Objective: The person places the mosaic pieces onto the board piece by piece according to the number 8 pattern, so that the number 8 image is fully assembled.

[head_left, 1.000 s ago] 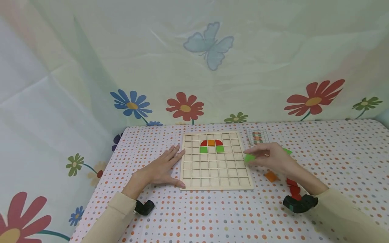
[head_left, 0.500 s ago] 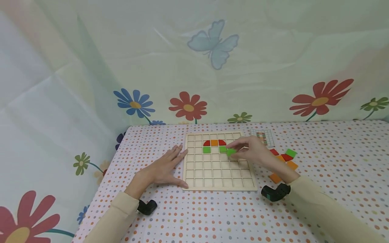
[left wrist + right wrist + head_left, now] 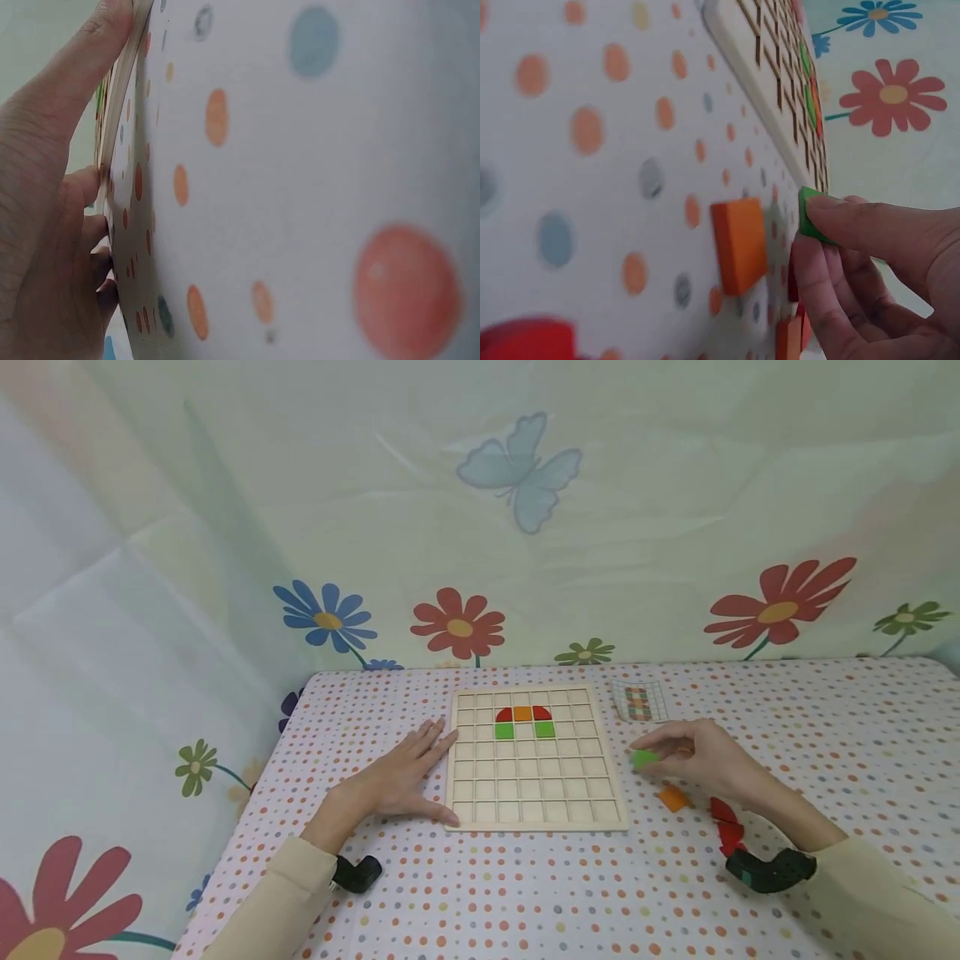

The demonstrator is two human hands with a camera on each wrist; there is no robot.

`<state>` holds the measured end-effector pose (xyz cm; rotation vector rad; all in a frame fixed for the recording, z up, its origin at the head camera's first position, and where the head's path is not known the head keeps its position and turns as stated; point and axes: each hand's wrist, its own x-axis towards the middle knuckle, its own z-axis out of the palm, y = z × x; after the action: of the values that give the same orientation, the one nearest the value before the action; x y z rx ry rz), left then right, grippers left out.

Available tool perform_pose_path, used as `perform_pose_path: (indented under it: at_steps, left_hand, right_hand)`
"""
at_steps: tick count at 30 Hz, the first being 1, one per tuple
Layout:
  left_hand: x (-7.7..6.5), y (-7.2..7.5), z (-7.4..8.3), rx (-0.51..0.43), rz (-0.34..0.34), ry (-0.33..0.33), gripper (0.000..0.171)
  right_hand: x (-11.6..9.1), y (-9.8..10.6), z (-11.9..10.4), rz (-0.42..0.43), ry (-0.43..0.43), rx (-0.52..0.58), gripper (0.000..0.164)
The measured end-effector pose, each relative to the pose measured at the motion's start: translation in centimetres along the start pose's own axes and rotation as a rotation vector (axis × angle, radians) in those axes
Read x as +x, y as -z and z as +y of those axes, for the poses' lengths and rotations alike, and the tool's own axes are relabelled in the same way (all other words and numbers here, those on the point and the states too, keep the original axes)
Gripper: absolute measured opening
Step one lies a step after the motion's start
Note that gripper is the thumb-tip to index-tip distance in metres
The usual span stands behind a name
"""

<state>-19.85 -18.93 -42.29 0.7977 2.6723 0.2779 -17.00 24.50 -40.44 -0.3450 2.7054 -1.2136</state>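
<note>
Thumb and fingers clamped on a green tile (image 3: 644, 760), the right hand (image 3: 703, 762) holds it just beyond the three o'clock edge of a pale gridded board (image 3: 528, 768); at nine o'clock we see the left hand (image 3: 400, 779), its fingers spread apart, fingertips and thumb touching the board's edge; toward the board's twelve o'clock, an orange square (image 3: 522, 713) sits between two round-cornered red pieces (image 3: 542, 713), with a green square (image 3: 505, 731) at six o'clock of each; from the board's centre, we find a printed card (image 3: 639, 702) at two o'clock and, near four, a loose orange tile (image 3: 674, 798) and red tiles (image 3: 724, 812) on the dotted tabletop (image 3: 480, 893); beyond it at twelve, a pale blue butterfly (image 3: 530, 477) marks the flowered backdrop (image 3: 660, 527).
</note>
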Motion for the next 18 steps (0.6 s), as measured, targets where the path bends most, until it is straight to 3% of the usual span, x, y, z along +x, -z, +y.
perform_pose_path:
  at_steps: [7, 18]
  left_hand:
    - [-0.18, -0.16, -0.26, -0.007, 0.004, -0.012, 0.125]
    - [-0.08, -0.09, -0.16, 0.004, 0.005, -0.014, 0.125]
  right_hand:
    - [-0.96, 0.21, 1.16, -0.046, -0.061, 0.001, 0.031]
    - [-0.74, 0.4, 0.91, 0.033, -0.031, -0.089, 0.023]
